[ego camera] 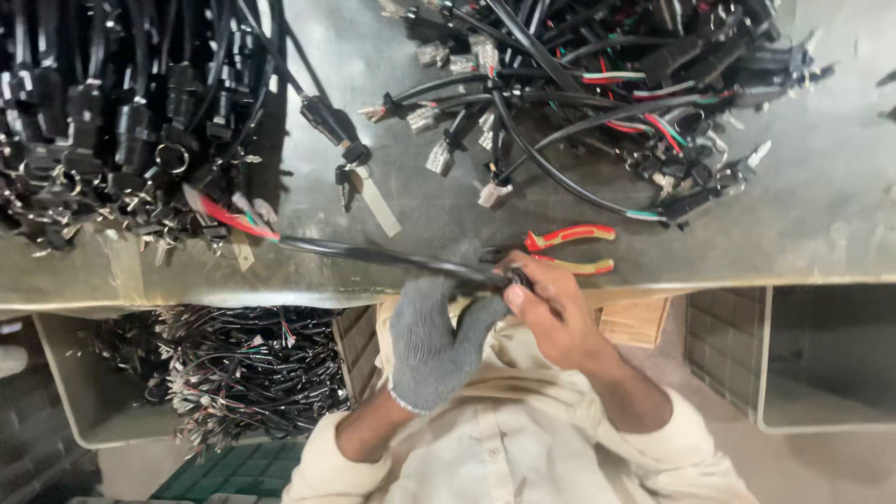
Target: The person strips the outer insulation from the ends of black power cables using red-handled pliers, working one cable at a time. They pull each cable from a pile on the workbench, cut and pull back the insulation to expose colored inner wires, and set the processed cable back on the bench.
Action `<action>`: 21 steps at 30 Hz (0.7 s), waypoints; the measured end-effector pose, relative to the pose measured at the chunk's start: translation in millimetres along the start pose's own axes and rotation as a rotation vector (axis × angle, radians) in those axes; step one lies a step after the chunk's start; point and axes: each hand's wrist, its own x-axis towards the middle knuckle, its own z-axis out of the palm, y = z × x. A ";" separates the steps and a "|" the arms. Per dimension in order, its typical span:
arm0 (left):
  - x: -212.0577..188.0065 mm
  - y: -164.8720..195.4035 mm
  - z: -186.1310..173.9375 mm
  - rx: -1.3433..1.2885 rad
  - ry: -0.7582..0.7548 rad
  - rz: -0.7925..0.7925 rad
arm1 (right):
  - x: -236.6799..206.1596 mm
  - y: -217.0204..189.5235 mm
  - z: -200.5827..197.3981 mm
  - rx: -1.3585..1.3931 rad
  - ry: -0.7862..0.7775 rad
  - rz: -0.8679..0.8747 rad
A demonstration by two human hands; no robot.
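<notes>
**Both hands on one black cable at the surface edge**

The left hand (431, 343), in a grey knit glove, sits at lower centre of the frame, closed around a black cable (373, 253) near its end. The right hand (551, 313), bare, is just to the right of it, fingers pinched on the black connector (516, 277) at that same cable end. The two hands touch or nearly touch at the connector.

The cable runs from the hands up and to the left across the front edge of the grey metal surface (821, 215). Its far end shows loose red, white and green wires (229, 218) at centre left, lying against a heap.

Red-and-yellow handled pliers (571, 250) lie on the surface just above the right hand, not touched by it.

Upper left: a dense heap of black cable assemblies (103, 121) with small metal keys and rings. Upper right: a second, looser heap of cables (607, 93) with coloured wires and pale plug ends. Between the heaps, one separate cable with a key and a flat metal tag (373, 201) lies alone on the surface.

Below the surface edge, lower left: a pale bin (70, 401) filled with more wired cables. Lower right: a grey bin (826, 364); contents cannot be told. The person's cream shirt (523, 439) fills the bottom centre.
</notes>
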 end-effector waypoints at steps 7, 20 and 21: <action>3.0 -26.1 -6.0 -0.148 -0.253 0.310 | -5.1 13.1 1.9 -0.241 0.013 -0.172; 12.6 -30.4 -10.6 -0.618 -0.334 0.228 | -38.1 86.5 -2.6 0.519 -0.338 0.257; 10.6 -28.6 -4.2 -0.639 -0.287 0.208 | -39.0 94.2 1.0 0.483 -0.256 0.231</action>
